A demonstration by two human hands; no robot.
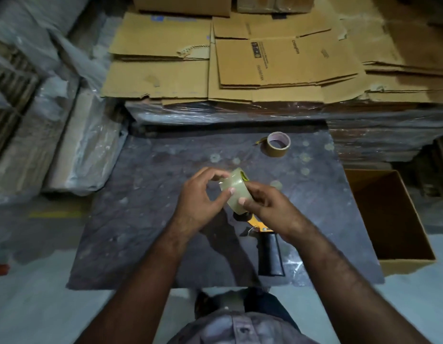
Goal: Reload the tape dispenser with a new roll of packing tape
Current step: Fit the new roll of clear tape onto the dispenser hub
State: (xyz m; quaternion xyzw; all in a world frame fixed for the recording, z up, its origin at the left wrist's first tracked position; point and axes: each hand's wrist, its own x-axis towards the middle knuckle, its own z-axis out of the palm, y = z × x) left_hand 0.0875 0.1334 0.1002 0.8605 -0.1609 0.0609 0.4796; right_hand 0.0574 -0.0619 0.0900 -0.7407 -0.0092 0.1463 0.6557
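The clear tape roll point(236, 192) is pale, glossy and see-through, with a yellow-and-black printed core showing at its far edge. It is held up above the dark table point(146, 194), tilted, between both hands. The right hand point(267, 207) grasps it from the right side, its thumb tip pressed on the roll's outer face and its fingers curled round behind. The left hand point(198, 197) comes in from the left: its thumb tip touches the roll's outer face, and its curled forefinger reaches over the roll's upper edge, pinching there; whether it has hold of a loose tape end cannot be told.

Directly below the grip, partly hidden by the right hand and wrist, the tape dispenser point(267, 242) lies on the table. Its yellow frame peeks out just under the roll, and its black handle points back toward the person. The rest of its head is covered by the hand.

Beyond the grip and a little to the right, well apart from it, a brown tape roll point(277, 145) lies on the table with a short loose end sticking out to its left. Farther beyond, flattened cardboard boxes point(285, 63) are stacked on plastic-wrapped bundles. To the right of the grip, past the table's edge, an open cardboard box point(414, 264) stands on the floor. To the left are plastic-wrapped packages point(54, 145).
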